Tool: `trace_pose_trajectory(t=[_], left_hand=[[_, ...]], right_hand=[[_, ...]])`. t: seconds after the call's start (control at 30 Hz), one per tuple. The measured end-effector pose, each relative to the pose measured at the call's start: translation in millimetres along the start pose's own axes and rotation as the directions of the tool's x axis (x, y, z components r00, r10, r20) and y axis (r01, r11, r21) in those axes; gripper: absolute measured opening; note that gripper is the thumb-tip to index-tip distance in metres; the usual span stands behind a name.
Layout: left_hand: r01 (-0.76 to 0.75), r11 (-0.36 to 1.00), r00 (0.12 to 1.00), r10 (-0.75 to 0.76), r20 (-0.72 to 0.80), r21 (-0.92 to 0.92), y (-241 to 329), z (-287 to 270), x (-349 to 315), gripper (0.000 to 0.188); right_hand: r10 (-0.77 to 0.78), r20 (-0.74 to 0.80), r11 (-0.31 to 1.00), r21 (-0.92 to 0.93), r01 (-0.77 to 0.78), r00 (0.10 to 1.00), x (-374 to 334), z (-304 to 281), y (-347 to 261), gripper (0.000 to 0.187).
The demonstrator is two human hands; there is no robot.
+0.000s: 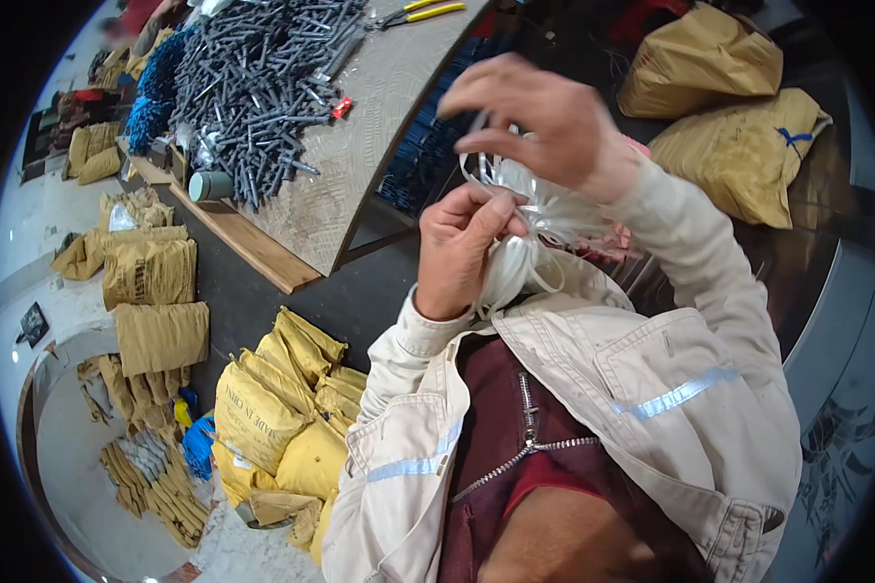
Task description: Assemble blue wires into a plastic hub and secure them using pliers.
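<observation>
A bundle of shiny white plastic ribbon hangs in loops in front of my chest. My left hand is closed on it, with thumb and fingertips pinching the strands near its upper end. Just above and to the right, my right hand is blurred by motion. Its fingers are bent but apart from the thumb, and I see nothing gripped between them. Thin ribbon loops stand up below its thumb. Part of the bundle lies behind the right wrist.
A worktable at the upper left bears a heap of dark grey rod-like parts, yellow-handled pliers and a green cup. Yellow sacks stand at lower left. Tan sacks lie at upper right.
</observation>
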State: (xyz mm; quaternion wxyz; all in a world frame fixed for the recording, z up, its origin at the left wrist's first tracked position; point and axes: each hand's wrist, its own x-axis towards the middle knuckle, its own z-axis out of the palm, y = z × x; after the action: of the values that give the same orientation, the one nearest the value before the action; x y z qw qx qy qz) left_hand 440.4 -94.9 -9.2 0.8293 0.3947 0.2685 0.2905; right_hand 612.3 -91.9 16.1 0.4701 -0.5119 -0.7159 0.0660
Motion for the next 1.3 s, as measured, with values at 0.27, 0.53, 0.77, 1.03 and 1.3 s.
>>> trace_pose_trajectory(t=[0.27, 0.53, 0.77, 1.03, 1.3], left_hand=[[-0.036, 0.999, 0.999, 0.036, 0.014, 0.036, 2.1, 0.4, 5.0, 0.012], [-0.059, 0.981, 0.998, 0.063, -0.015, 0.184, 5.5, 13.9, 12.6, 0.011], [-0.198, 0.913, 0.98, 0.196, 0.043, 0.355, 0.3, 15.5, 13.1, 0.009], [-0.278, 0.846, 0.96, 0.262, 0.098, 0.455, -1.1, 6.1, 17.0, 0.04], [-0.284, 0.71, 0.957, 0.247, 0.149, 0.644, -3.1, 2.8, 15.3, 0.047]], right_hand=[[0.162, 0.064, 0.976, 0.139, -0.169, 0.985, -60.0, -17.3, -14.4, 0.025], [0.165, -0.091, 0.967, 0.211, -0.143, 0.982, -67.8, -19.9, -10.2, 0.017], [0.331, 0.07, 0.904, 0.261, -0.337, 0.941, -61.3, -21.6, -18.8, 0.014], [0.359, 0.083, 0.899, 0.236, -0.368, 0.93, -63.7, -17.8, -13.0, 0.008], [0.312, 0.067, 0.915, 0.248, -0.319, 0.948, -71.6, -11.4, -6.9, 0.005]])
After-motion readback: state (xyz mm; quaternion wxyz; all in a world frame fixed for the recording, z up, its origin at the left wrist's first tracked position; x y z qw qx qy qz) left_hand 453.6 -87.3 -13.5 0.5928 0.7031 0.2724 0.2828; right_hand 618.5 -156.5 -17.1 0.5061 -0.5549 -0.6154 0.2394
